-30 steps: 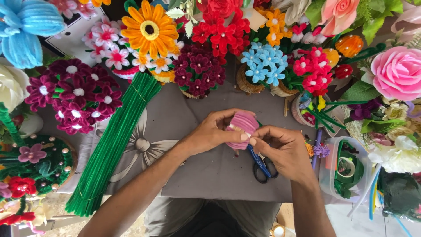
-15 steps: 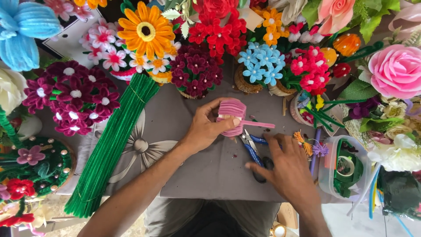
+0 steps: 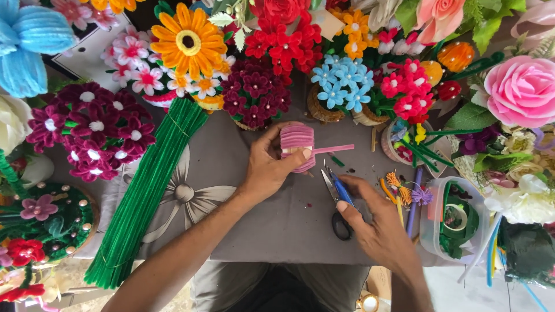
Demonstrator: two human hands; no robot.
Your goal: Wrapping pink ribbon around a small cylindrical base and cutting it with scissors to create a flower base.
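Observation:
My left hand [image 3: 270, 166] grips a flat coil of pink pipe cleaner [image 3: 297, 143], its loose end sticking out to the right. My right hand [image 3: 377, 226] rests low on the grey cloth [image 3: 283, 225], its fingers on a pair of blue-handled scissors [image 3: 337, 202] that lie with blades pointing up toward the coil. The two hands are apart, the scissors lying flat on the cloth.
A thick bundle of green pipe cleaners [image 3: 144, 190] lies diagonally at left. Pipe-cleaner flower pots ring the cloth: orange [image 3: 189, 43], dark red [image 3: 254, 92], blue [image 3: 342, 78], magenta [image 3: 92, 130]. A clear tub [image 3: 448, 222] with green tape stands at right beside loose stems.
My right hand has left the pink coil and moved down to the scissors. The left hand has lifted the coil slightly away and holds it alone.

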